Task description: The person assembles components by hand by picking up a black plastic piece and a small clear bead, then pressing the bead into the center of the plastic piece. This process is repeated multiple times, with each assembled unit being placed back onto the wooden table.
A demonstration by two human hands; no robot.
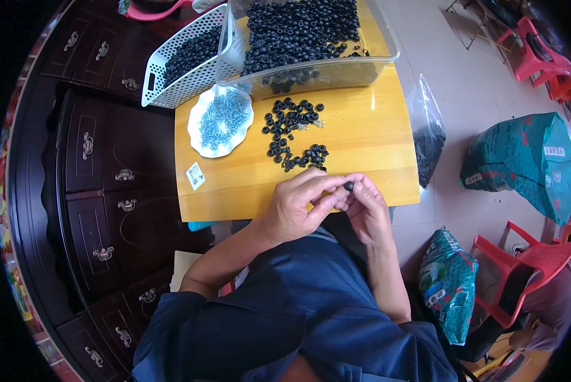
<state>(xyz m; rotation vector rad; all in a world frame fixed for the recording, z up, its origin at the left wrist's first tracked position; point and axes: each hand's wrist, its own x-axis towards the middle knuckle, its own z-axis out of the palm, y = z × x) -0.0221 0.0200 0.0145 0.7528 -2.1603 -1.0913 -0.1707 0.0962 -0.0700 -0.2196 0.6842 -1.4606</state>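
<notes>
Pinching probable black cap [349, 186]; loose parts [290, 117], plate [205, 147], tub [346, 75] beyond.

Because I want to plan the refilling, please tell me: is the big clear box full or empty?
Partly full: black pieces cover most of the clear box, but bare bottom shows toward its right end.

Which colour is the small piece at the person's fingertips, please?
The small piece is black; the head view shows it best.

The small parts [290, 118] are black, the wood-grained table [368, 134] yellow, the plate [216, 151] white.
</notes>
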